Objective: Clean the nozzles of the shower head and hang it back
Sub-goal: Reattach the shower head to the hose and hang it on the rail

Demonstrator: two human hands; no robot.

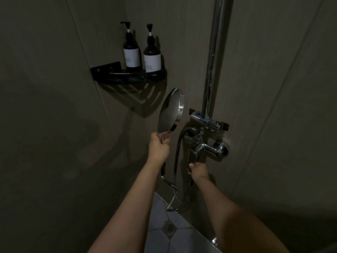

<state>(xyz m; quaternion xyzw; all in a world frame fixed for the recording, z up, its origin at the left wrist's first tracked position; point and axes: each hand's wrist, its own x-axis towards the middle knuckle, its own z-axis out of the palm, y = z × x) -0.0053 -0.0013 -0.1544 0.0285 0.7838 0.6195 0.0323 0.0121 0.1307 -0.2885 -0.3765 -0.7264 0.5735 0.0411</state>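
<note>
Left grip: my left hand point(158, 147) is curled round the handle of the shower head point(170, 110), holding it up off its mount.
Right grip: my right hand point(197, 170) is closed on the lower end of the mixer lever point(194, 157), under the tap body point(209, 148).
Shower head position: it stands above my left hand, out in front of the wall, to the left of the riser pipe point(217, 57).
Long axis: it runs from my fist up and slightly right to the round head; the chrome back faces me, so the nozzles point away and I cannot see them.
Hose: the hose point(176, 170) drops from the handle, loops low near the floor and climbs back to the mixer between my two hands.
Key relation: the bracket point(207, 122) at the foot of the riser lies to the right of the head, so the left hand must carry it rightward to hang it; the right hand is nearer the bracket but busy on the lever.
Step, as I judge it: probably setting the water to rinse the nozzles.
Shelf: a black corner shelf point(127, 75) carries two dark pump bottles point(132, 50), up and left of the head.
Writing: both bottles have pale labels with small print too dim to read.
</note>
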